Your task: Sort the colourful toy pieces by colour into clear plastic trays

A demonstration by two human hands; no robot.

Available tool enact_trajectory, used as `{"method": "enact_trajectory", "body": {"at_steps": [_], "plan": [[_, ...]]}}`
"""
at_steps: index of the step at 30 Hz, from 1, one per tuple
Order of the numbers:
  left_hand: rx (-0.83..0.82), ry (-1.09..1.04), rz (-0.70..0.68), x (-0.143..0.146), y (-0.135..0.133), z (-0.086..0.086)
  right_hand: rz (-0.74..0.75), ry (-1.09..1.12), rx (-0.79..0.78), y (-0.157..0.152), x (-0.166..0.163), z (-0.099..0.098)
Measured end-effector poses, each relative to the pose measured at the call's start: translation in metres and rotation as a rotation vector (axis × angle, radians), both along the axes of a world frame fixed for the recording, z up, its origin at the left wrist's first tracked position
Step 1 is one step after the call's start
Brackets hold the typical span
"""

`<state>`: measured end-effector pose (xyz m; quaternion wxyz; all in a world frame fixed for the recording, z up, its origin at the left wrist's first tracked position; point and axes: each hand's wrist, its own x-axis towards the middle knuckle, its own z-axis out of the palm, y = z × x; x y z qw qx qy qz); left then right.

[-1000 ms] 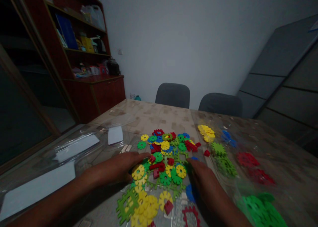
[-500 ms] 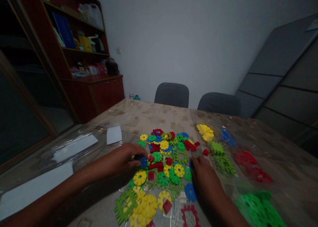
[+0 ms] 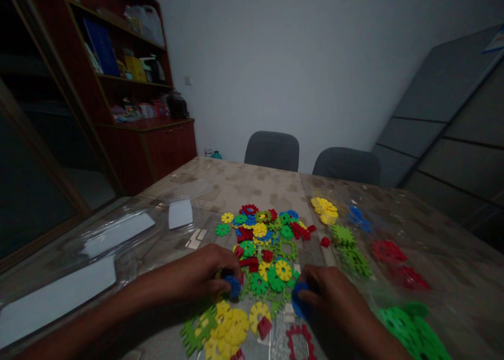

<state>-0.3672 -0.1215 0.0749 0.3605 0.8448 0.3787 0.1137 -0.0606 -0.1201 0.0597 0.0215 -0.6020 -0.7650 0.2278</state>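
My left hand [image 3: 220, 273] is closed around a blue notched disc [image 3: 233, 286] at the left side of a pile of plastic building pieces. At the pile's right side, my right hand [image 3: 321, 284] pinches blue notched discs [image 3: 300, 299] between thumb and fingers; how many is hidden. Between the hands lie mixed pieces: a yellow disc [image 3: 283, 270], green discs [image 3: 259, 283], red connectors [image 3: 249, 264] and a light green square frame [image 3: 289, 250]. Closer to me are overlapping yellow discs [image 3: 232, 328], a green notched frame [image 3: 198, 328] and a red frame [image 3: 301, 341].
To the right, pieces lie grouped by colour: yellow discs [image 3: 325, 209], blue pieces [image 3: 359, 218], light green pieces [image 3: 356, 260], red pieces [image 3: 389, 250] and green discs [image 3: 413, 331]. Clear plastic packages with white cards [image 3: 120, 234] lie left. Two grey chairs [image 3: 271, 150] stand behind the table.
Both hands have moved nearer to me along the pile's sides. The left hand carries its blue disc along, and the right hand has gripped blue discs by the lower right edge.
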Motion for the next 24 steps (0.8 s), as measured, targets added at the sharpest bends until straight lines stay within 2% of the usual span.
{"method": "enact_trajectory", "body": {"at_steps": [3, 9, 15, 24], "plan": [[0.008, 0.044, 0.019, 0.003, 0.000, -0.010, 0.037, -0.039, -0.117, -0.006, -0.004, 0.004], [0.032, 0.084, 0.007, 0.003, 0.001, -0.023, 0.044, -0.086, -0.061, -0.007, 0.001, -0.005], [0.078, 0.089, -0.001, 0.003, 0.002, -0.024, 0.033, 0.078, -0.109, -0.002, 0.003, -0.010], [0.108, 0.090, 0.036, 0.008, 0.004, -0.020, 0.064, 0.343, 0.162, 0.010, -0.002, -0.032]]}}
